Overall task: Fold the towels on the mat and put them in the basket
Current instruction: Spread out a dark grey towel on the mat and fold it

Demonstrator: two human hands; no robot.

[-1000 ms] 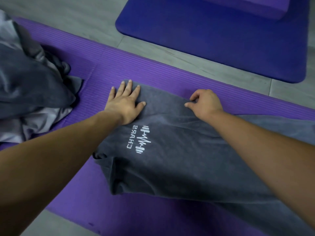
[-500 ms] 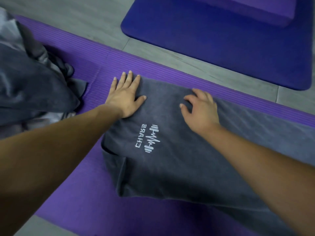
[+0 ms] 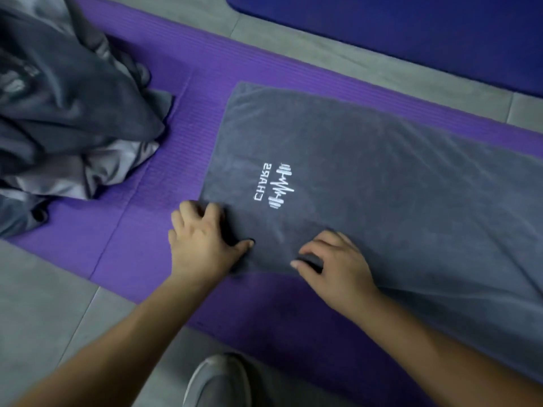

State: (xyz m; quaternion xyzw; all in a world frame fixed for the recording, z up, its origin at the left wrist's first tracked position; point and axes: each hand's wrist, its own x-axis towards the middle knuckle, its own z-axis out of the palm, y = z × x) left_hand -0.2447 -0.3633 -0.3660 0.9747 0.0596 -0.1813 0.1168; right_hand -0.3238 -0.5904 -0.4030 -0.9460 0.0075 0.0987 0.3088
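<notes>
a grey towel (image 3: pixel 367 177) lies spread flat on the purple mat (image 3: pixel 205 83), its long side running off toward the right edge of the view. a white printed logo (image 3: pixel 274 186), lettering beside a dumbbell-and-pulse mark, sits near the towel's left end and reads upside down from the wearer's side. the towel's near-left corner is where both hands work.

the left hand (image 3: pixel 202 242) rests at that corner, knuckles up, fingers curled over the towel's left edge and the thumb pressed onto the cloth; it seems to be pinching the corner, though the fold of fabric under the palm is partly hidden. the right hand (image 3: pixel 335 265) sits just beside it on the near edge, fingers bent, with a small bunch of dark cloth caught between thumb and fingers, so it is closed on the towel's edge.

to the left, well apart from the flat towel, a heap of crumpled towels (image 3: pixel 67 113) in dark and lighter grey lies across the mat's left part and spills past the picture's edge. beyond the mat, across a strip of grey tiled floor (image 3: pixel 44 312), lies a dark blue mat (image 3: pixel 411 27). at the bottom centre a grey shoe (image 3: pixel 217 383) stands on the floor, just beside the mat's near edge. no container shows in this view, so nothing can be said of one.
</notes>
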